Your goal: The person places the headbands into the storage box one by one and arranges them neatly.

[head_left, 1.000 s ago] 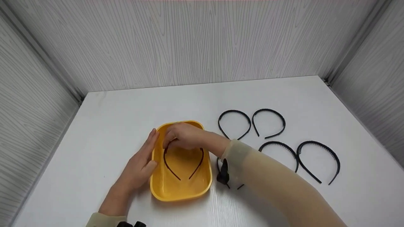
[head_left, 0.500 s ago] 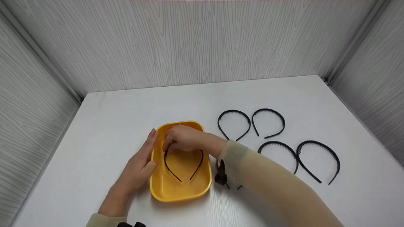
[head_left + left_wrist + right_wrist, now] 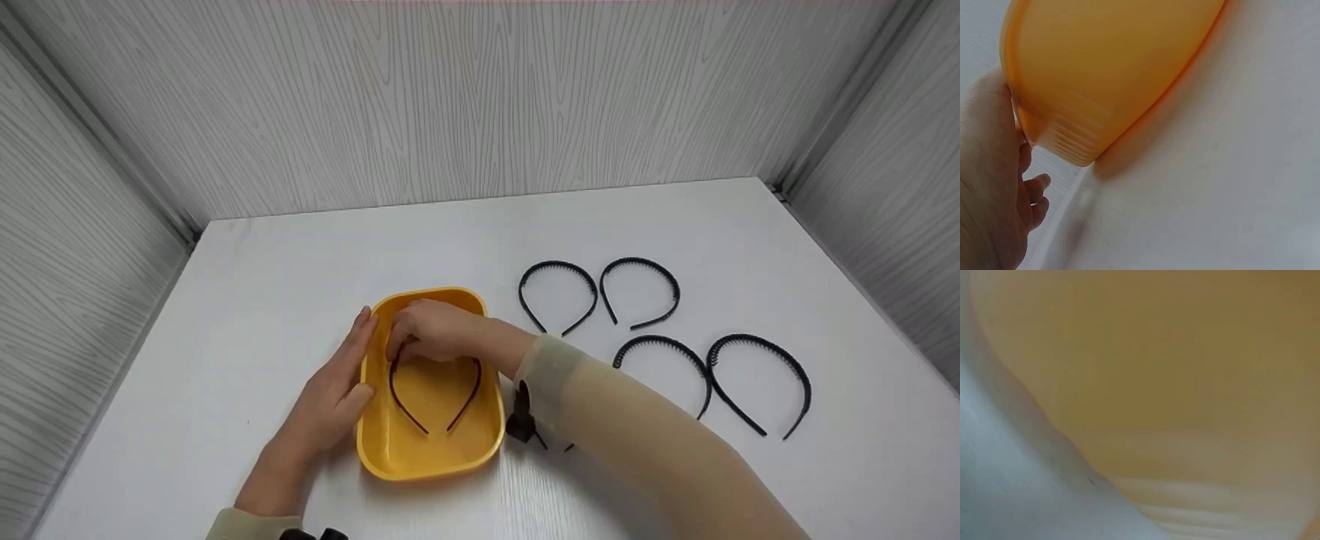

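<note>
The work is set out on a white table (image 3: 285,259), near the middle of which the tray (image 3: 420,456) stands upright with its long sides running away from the person. The tray looks light and is likely to slide if pushed from within, so it is best kept braced on one side while anything is laid in it. That bracing is given by the left hand (image 3: 328,405), whose long fingers lie straight and close together against the left wall, the thumb at the rim; nothing is gripped by it, and light, even pressure should be enough. The right hand (image 3: 439,330) is lowered into the far half of the tray with its fingers bent, and the band (image 3: 395,394) appears to be pinched at its upper left; the exact contact is hidden in the head view, and only blurred tray wall is shown by the right wrist camera. The band is inside the tray, its arch covered by the hand and its two tips turned toward the near end. It should be laid flat before being let go, and the fingers lifted straight up so that its teeth are not snagged. Of the other bands (image 3: 637,260), four are plainly seen to the right, beside or under the sleeve (image 3: 637,427), which is best kept raised clear of them.
</note>
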`<state>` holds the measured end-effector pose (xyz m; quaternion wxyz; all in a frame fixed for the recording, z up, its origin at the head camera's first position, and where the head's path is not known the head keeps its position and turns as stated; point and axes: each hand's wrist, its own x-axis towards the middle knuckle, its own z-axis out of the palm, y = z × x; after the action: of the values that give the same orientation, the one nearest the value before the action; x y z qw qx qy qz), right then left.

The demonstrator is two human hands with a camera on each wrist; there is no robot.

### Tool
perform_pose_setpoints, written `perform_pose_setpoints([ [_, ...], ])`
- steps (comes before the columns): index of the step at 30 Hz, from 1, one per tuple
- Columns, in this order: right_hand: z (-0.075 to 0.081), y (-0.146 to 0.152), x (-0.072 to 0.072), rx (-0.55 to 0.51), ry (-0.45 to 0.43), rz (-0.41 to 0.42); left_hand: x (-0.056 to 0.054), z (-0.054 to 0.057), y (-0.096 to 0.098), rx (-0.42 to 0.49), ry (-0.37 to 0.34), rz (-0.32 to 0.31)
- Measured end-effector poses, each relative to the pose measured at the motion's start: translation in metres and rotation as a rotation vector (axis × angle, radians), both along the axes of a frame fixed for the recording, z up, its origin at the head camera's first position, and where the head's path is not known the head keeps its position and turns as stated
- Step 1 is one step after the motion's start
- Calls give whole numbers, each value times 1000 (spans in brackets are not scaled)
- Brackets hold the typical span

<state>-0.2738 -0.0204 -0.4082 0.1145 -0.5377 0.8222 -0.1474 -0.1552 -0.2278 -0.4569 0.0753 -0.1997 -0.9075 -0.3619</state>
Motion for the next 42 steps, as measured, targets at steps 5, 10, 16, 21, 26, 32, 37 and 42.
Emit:
perform_pose_setpoints([
  [5,-1,0,0,-7,3,-3,0,0,0,1,8,-6],
  [10,-1,0,0,-8,1,0,0,1,0,1,-2,-5],
  [16,-1,-2,0,-2,4,5,0,0,-1,8,-7,-7],
  [21,-1,-3,0,24,12,-27,0,0,-1,8,-9,-11],
  [26,-1,-4,0,38,20,-37,-1,-1,-2,7,5,-15],
  [32,-2,-5,1,44,34,-33,-1,-1,-1,6,1,-14],
  [37,-3,-5,0,48,31,-43,-1,0,0,1,-15,-4],
  [42,-3,-5,0,26,12,-42,0,0,-1,8,-6,-7],
])
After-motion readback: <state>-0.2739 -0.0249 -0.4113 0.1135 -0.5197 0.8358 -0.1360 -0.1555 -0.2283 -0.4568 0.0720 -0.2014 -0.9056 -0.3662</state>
